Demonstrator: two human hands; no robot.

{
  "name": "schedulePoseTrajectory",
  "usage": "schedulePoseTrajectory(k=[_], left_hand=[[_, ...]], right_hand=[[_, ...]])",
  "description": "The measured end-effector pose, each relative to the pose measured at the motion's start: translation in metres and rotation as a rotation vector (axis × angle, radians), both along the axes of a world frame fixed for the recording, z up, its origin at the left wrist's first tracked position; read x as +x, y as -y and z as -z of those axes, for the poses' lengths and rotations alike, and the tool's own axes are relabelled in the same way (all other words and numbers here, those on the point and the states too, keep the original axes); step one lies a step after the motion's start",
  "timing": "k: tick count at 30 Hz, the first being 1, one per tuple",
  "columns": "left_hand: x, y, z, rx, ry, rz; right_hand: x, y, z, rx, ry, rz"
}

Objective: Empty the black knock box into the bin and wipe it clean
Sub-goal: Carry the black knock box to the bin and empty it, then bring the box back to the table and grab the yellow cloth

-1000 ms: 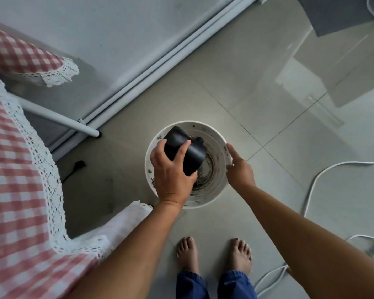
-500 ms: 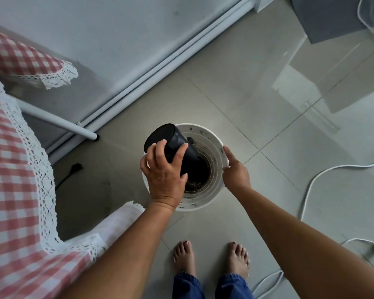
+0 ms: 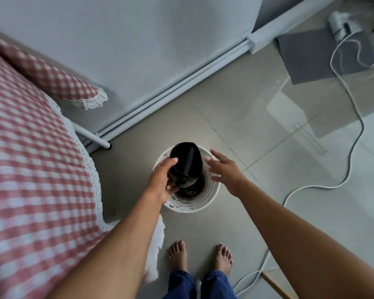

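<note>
A black knock box (image 3: 186,161) is tipped over a white bin (image 3: 212,198) on the tiled floor (image 3: 268,212). The person's left hand (image 3: 160,182) grasps it near the lower, open end — most of its body juts beyond the fingers. The right hand (image 3: 226,170) hovers beside it, fingers spread, holding nothing.

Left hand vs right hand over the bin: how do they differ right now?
1. The left hand is closed around the black knock box; the right hand holds nothing.
2. The left hand's fingers curl around the box; the right hand's fingers are spread open.
3. The left hand is at the white bin's left rim, the right hand at its right side, beside the box.

Shared: both are bare and reach forward over the bin.
</note>
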State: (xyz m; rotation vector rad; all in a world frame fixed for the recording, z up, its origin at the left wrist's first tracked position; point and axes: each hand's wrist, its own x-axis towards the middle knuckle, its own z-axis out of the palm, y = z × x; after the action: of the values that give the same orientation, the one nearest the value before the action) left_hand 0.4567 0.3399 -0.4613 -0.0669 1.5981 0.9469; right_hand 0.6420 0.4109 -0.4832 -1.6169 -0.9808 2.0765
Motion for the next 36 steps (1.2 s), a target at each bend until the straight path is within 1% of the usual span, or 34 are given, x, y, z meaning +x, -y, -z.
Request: schedulePoseTrajectory(k=[3, 7, 10, 13, 16, 19, 24, 27, 31, 36], left_hand=[[-0.003, 0.004, -0.05, 0.034, 0.146, 0.023], [-0.008, 0.008, -0.124, 0.087, 0.201, 0.107], [-0.015, 0.013, -0.178, 0.108, 0.188, 0.151], [-0.021, 0.019, -0.225, 0.111, 0.149, 0.15], [-0.027, 0.028, -0.274, 0.141, 0.116, 0.146], [-0.034, 0.041, -0.315, 0.199, 0.051, 0.07], [-0.053, 0.064, -0.355, 0.38, -0.051, -0.086], [-0.069, 0.083, -0.368, 0.455, -0.122, -0.141], [-0.088, 0.112, -0.38, 0.517, -0.209, -0.199], [-0.136, 0.153, -0.385, 0.555, -0.284, -0.283]], right_hand=[[0.001, -0.01, -0.055, -0.02, -0.093, -0.072], [0.005, -0.022, -0.142, -0.013, -0.171, -0.171], [0.005, -0.022, -0.204, -0.013, -0.228, -0.25], [-0.004, -0.015, -0.254, 0.051, -0.217, -0.332], [-0.017, -0.005, -0.292, 0.088, -0.221, -0.325], [-0.032, 0.007, -0.323, 0.117, -0.242, -0.287], [-0.063, 0.024, -0.358, 0.138, -0.278, -0.164], [-0.088, 0.037, -0.375, 0.154, -0.304, -0.134], [-0.124, 0.059, -0.392, 0.177, -0.326, -0.146], [-0.179, 0.093, -0.403, 0.212, -0.333, -0.25]])
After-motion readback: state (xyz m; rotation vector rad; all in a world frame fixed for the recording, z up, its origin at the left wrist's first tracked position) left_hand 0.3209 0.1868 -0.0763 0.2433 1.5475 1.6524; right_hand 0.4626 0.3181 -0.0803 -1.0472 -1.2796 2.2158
